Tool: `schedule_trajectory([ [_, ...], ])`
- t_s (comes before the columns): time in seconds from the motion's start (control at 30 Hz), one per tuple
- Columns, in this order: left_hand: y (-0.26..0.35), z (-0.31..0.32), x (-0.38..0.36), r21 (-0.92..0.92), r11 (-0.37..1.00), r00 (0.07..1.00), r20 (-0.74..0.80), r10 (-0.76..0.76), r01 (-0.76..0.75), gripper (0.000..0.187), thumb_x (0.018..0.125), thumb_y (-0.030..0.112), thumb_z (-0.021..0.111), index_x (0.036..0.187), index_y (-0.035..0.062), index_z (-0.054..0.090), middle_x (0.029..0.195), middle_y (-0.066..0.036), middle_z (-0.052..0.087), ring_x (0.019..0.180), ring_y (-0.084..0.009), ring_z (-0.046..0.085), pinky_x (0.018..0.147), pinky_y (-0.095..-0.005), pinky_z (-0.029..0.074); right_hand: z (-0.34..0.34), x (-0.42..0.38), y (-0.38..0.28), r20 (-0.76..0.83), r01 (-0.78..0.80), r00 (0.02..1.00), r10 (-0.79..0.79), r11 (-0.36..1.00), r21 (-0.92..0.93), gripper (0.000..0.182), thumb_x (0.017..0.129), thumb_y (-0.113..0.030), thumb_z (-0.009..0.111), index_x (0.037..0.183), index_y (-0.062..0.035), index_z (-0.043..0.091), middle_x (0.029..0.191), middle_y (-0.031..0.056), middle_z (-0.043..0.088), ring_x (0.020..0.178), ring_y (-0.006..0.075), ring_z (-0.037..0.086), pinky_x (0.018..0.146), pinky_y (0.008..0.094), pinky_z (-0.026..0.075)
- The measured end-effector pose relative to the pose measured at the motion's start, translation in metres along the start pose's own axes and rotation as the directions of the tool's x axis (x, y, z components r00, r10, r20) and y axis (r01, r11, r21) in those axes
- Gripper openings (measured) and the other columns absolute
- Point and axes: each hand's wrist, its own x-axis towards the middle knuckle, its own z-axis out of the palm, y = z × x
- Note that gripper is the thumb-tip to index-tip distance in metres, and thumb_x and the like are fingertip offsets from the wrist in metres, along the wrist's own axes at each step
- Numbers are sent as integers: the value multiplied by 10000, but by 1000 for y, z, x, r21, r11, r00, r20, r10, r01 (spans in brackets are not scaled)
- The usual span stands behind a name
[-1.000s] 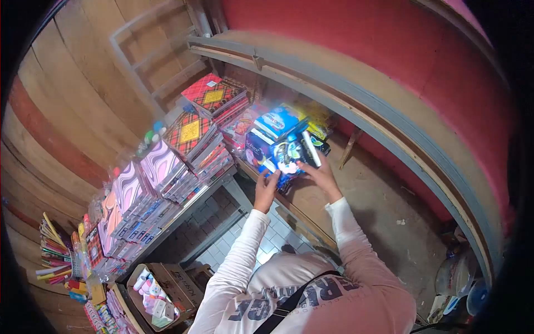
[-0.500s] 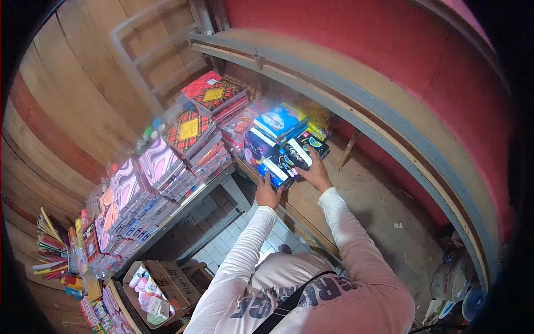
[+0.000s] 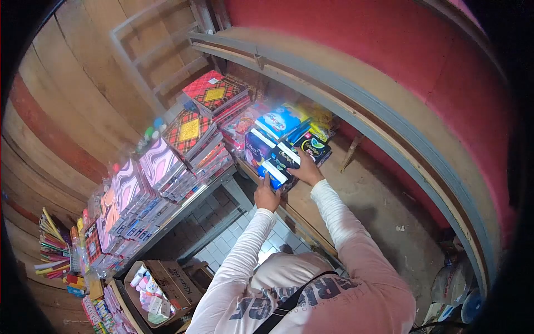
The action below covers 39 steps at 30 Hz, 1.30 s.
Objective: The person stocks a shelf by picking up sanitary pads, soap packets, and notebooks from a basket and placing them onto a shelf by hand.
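Note:
My left hand (image 3: pixel 267 196) is at the near edge of a blue packet (image 3: pixel 273 174), its fingers against the packet's front. Beside it, my right hand (image 3: pixel 306 171) has its fingers around the near right side of a black packet (image 3: pixel 286 157). Another black packet with a green emblem (image 3: pixel 313 146) lies just beyond my right hand. Behind these are a purple packet (image 3: pixel 258 142) and a light blue packet (image 3: pixel 280 119). Yellow packets (image 3: pixel 318 118) sit at the back right of the group.
Stacks of plaid boxes (image 3: pixel 189 130) and swirl-patterned books (image 3: pixel 159 158) run along the left shelf. An open carton (image 3: pixel 173 284) with small bottles stands below. A grey-edged ledge (image 3: pixel 345 89) curves along the red wall (image 3: pixel 389 67).
My right hand has shifted slightly left and toward me, with the black packet now closer to the blue and purple ones. More of the green-emblem packet shows.

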Motion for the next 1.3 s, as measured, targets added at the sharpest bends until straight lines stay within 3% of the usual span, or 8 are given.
schedule_trajectory([
  [0.2, -1, -3, -4, -40, 999, 1000, 29, -7, 8, 834, 738, 213, 791, 1444, 4, 399, 1326, -285, 549, 1149, -418, 597, 949, -477, 492, 13, 1, 26, -2, 93, 996, -93, 996, -14, 912, 685, -160, 839, 1468, -58, 381, 1359, 243, 523, 1269, 366, 511, 1065, 417, 407],
  [0.23, -2, -1, -5, -36, 999, 1000, 14, 0, 1, 834, 737, 213, 790, 1443, 3, 398, 1324, -284, 550, 1147, -418, 597, 952, -478, 488, 18, 2, 27, -46, 134, 990, -136, 990, -31, 944, 635, -186, 862, 1438, -28, 393, 1318, 284, 526, 1200, 435, 533, 1021, 465, 437],
  [0.53, -3, 4, -8, 15, 997, 984, -161, 80, -79, 808, 698, 234, 797, 1373, -30, 440, 1104, -247, 657, 1006, -403, 650, 881, -456, 520, 21, 0, 35, 93, -90, 991, 96, 994, -66, 963, 640, -239, 854, 1451, 8, 398, 1290, 290, 566, 1213, 393, 556, 1034, 409, 436],
  [0.7, 9, -11, -8, -93, 996, 995, -99, -16, 7, 957, 673, 216, 830, 1466, -5, 342, 1494, -290, 342, 1295, -445, 446, 1063, -478, 395, 12, 1, 30, 46, -60, 997, 61, 998, -21, 992, 628, -307, 867, 1446, 10, 404, 1296, 279, 560, 1221, 400, 528, 1050, 443, 416],
  [0.87, -5, 1, -3, -20, 991, 991, -39, 130, -131, 1010, 664, 172, 851, 1520, 102, 319, 1522, -335, 256, 1316, -479, 423, 1085, -462, 389, 33, 23, 27, 5, 220, 975, -221, 969, -110, 726, 834, -348, 725, 1462, -118, 443, 1357, 260, 524, 1265, 422, 493, 1053, 490, 407],
  [0.93, -2, -1, 3, 15, 988, 988, 6, 151, -151, 970, 685, 155, 841, 1508, 68, 335, 1496, -366, 280, 1314, -501, 424, 1092, -456, 392, 29, 24, 6, 133, 72, 990, -35, 956, -283, 659, 875, -333, 684, 1462, -154, 444, 1356, 254, 526, 1275, 431, 486, 1028, 523, 424],
  [1.07, -4, 1, 6, 3, 990, 990, 20, 140, -140, 992, 675, 171, 853, 1516, 89, 333, 1510, -345, 282, 1310, -491, 433, 1091, -455, 394, 39, 43, 12, 139, 76, 990, -37, 953, -294, 612, 911, -316, 636, 1454, -110, 442, 1366, 241, 508, 1248, 437, 491, 1031, 550, 404],
  [1.3, -12, -25, -51, -72, 996, 998, -39, 47, -49, 1048, 724, 270, 832, 1521, -16, 217, 1537, -343, 215, 1378, -482, 344, 1118, -470, 340, 42, -22, -42, -319, 96, 939, -132, 988, -124, 553, 944, -271, 581, 1396, 14, 440, 1386, 265, 443, 1278, 434, 414, 1070, 527, 298],
])
